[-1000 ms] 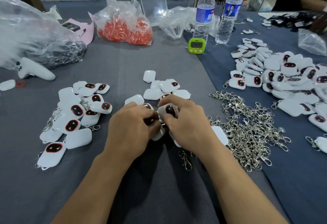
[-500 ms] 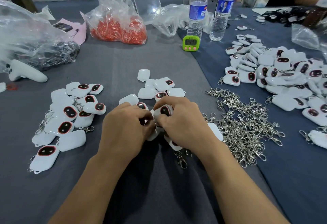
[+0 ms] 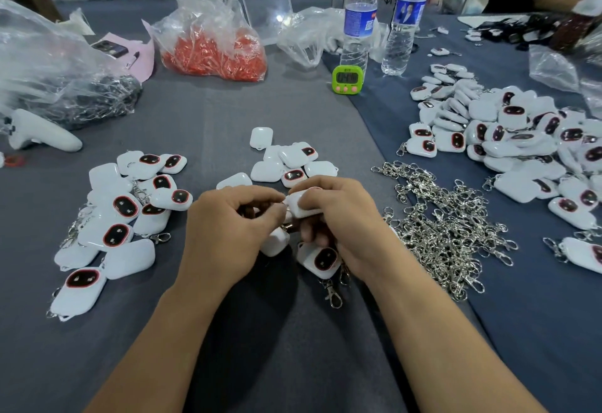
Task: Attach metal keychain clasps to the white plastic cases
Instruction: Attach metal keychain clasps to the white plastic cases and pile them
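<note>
We list the clasp heap (image 3: 446,227): silver swivel hooks on rings, tangled right of centre. White rounded cases, many with red-rimmed black windows:
- left pile (image 3: 123,214), several with clasps fitted
- centre group (image 3: 286,161)
- right pile (image 3: 521,139)
- held case (image 3: 303,205), mid-frame, window hidden
- lower case (image 3: 321,259), window up, with fitted clasp (image 3: 332,293) trailing downward

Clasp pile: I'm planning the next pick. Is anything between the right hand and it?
Nothing visible. The clasp pile lies just beside the right hand, with no object between them. That hand has its grip on a white case, so it isn't free yet.
</note>
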{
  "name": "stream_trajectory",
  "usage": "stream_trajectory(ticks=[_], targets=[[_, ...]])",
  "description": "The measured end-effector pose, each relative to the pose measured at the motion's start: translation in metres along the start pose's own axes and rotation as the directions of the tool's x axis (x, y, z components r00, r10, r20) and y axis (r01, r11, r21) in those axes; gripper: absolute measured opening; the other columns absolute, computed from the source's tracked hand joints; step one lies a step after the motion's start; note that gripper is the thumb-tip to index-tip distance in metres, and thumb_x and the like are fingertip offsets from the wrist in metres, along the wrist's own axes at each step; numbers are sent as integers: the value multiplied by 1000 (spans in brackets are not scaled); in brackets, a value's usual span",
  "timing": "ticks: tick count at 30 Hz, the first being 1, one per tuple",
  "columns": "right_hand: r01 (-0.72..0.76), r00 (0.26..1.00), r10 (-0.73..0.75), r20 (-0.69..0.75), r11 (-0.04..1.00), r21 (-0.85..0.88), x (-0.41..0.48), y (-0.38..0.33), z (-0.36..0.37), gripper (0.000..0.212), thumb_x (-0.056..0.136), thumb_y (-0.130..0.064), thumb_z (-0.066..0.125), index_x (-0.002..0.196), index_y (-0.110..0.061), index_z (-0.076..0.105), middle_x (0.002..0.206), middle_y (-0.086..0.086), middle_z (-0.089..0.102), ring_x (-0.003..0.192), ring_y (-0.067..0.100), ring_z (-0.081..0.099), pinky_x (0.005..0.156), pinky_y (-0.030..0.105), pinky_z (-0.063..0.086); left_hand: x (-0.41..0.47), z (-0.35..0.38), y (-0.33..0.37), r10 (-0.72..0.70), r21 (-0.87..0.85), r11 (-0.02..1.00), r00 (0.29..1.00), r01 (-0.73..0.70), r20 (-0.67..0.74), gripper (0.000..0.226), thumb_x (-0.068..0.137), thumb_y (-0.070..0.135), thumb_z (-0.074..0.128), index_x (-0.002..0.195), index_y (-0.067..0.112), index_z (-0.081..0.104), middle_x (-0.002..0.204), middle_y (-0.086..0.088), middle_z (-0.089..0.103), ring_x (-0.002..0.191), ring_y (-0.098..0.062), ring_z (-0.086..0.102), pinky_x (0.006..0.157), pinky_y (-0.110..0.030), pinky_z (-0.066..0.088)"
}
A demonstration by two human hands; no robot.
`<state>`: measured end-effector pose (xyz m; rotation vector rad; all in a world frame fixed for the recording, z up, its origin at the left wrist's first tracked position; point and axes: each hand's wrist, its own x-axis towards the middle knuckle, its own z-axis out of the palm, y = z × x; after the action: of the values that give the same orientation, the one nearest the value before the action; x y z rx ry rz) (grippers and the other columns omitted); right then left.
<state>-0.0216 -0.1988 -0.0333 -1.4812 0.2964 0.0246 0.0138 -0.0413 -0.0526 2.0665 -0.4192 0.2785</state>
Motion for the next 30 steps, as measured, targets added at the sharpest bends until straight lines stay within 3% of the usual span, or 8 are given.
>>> stream_trajectory(ticks=[4, 9, 13, 16, 18, 21, 25, 30], targets=[[-54, 997, 45, 57, 986, 158, 0, -4, -4, 21, 84, 2, 51, 92, -6, 70, 67, 15, 65, 42, 18, 46, 39, 21, 27, 3, -1, 1, -71, -204, 975, 995, 85, 72, 14, 81, 25, 82, 80, 39, 79, 74, 16, 75, 70, -2, 70, 64, -12, 50], [-25, 995, 10, 97, 988, 154, -3, -5, -2, 22, 84, 4, 50, 89, -8, 68, 66, 17, 62, 41, 17, 44, 38, 20, 25, 6, -6, 0, -49, -262, 961, 989, 84, 137, 18, 81, 23, 82, 73, 39, 79, 70, 11, 74, 63, 2, 64, 61, -10, 47], [33, 998, -36, 54, 998, 62, -3, -1, 0, 18, 82, 7, 51, 86, -4, 66, 63, 14, 60, 39, 16, 43, 38, 18, 25, 6, -11, -1, 64, -117, 992, 988, -47, 144, 22, 79, 25, 83, 80, 46, 77, 72, 18, 73, 67, 0, 65, 62, -12, 47], [69, 998, -69, 9, 997, 30, -3, 1, 1, 14, 78, 7, 53, 82, -1, 64, 62, 13, 57, 39, 17, 41, 37, 17, 28, 4, -10, 1, 232, 107, 964, 967, -243, 105, 9, 77, 34, 77, 85, 37, 75, 71, 17, 68, 71, -11, 60, 64, -23, 43], [58, 998, -58, 7, 996, 69, -2, 1, 3, 12, 76, 3, 56, 81, -2, 65, 64, 15, 56, 38, 17, 41, 37, 17, 28, 3, -8, 1, 295, 162, 940, 954, -301, 60, 4, 77, 33, 76, 81, 32, 76, 69, 14, 66, 70, -12, 57, 64, -24, 41], [16, 999, -22, 30, 984, 177, -1, -1, 2, 19, 83, 4, 53, 90, -6, 67, 62, 14, 59, 39, 17, 42, 38, 19, 24, 2, -8, 2, 111, -61, 992, 993, -108, 44, 9, 78, 30, 80, 83, 36, 77, 72, 18, 72, 68, -4, 65, 63, -13, 46], [25, 999, -35, 38, 973, 231, -1, -2, 2, 22, 88, 5, 51, 99, -4, 67, 63, 11, 61, 41, 17, 44, 40, 21, 24, 3, -1, 5, -98, -292, 945, 981, 144, 167, 19, 85, 21, 78, 77, 38, 78, 69, 11, 73, 62, 0, 63, 61, -13, 49], [95, 995, -94, -14, 976, 196, -1, 0, 5, 23, 89, 7, 51, 103, -2, 67, 61, 6, 58, 41, 16, 44, 40, 19, 30, 5, 0, 6, -139, -284, 941, 977, 182, 164, 19, 86, 18, 78, 76, 35, 78, 66, 7, 71, 58, 0, 60, 58, -12, 48]])
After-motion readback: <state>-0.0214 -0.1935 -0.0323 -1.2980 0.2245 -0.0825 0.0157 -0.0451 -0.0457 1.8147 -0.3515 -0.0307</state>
